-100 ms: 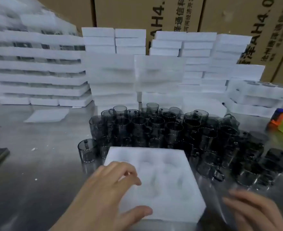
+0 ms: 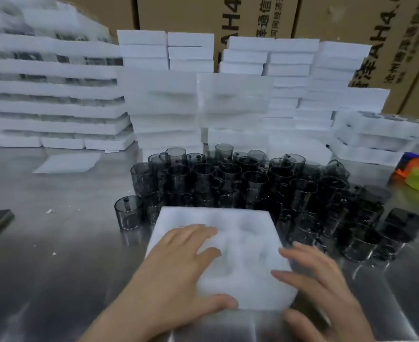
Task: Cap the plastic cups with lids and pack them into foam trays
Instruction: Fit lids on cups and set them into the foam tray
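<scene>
Foam tray: the foam tray [image 2: 230, 233] lies flat on the metal table [image 2: 43, 255], near and centre. Its pockets look empty.
Change: a moment ago only one hand was on the tray. The right hand [image 2: 324, 290] has now come in from the near right to meet the tray's right edge.
Meaning: with both hands on it, the tray is likely being squared up for loading. Packing has not begun.
Left hand: the left hand [image 2: 176, 275] is still spread flat on the tray's near left part, thumb along the near edge. It clasps nothing.
Right hand: fingers are nearly straight, tips touching the tray's right side, and it holds nothing.
Cups: the dark clear cups [image 2: 252, 186] crowd just beyond and right of the tray. They look uncapped, and I can see no lids.
Behind: stacks of white foam [image 2: 159, 99] stand in front of cardboard boxes [image 2: 327, 18].
</scene>
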Motion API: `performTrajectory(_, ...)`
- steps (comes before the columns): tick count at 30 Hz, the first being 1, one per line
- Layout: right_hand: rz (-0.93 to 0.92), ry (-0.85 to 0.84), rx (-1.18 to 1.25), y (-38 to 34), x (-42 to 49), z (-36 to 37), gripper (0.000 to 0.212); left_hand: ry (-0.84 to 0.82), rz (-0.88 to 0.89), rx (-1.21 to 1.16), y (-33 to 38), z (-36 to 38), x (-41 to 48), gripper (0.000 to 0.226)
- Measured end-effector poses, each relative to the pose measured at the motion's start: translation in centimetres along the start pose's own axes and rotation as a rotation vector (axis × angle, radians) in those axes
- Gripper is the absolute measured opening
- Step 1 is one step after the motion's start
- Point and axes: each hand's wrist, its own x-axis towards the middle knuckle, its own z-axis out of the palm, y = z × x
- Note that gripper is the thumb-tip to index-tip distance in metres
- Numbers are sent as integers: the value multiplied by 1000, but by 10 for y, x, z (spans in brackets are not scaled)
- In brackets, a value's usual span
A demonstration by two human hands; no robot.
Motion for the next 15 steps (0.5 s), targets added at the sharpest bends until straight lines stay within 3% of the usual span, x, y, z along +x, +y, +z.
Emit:
performTrajectory(2,-95,-144,2,-7,0,11,44,-106,-20,30,3,4,6,79)
performTrajectory(6,-60,-76,79,10,-5,12,23,-122,-37,-40,1,14,8,91)
performTrajectory(11,-32,-60,162,24,-6,20,19,-151,-26,-2,7,20,15,98)
performTrajectory(15,37,-92,181,22,-1,21,27,-201,-42,35,10,21,24,91)
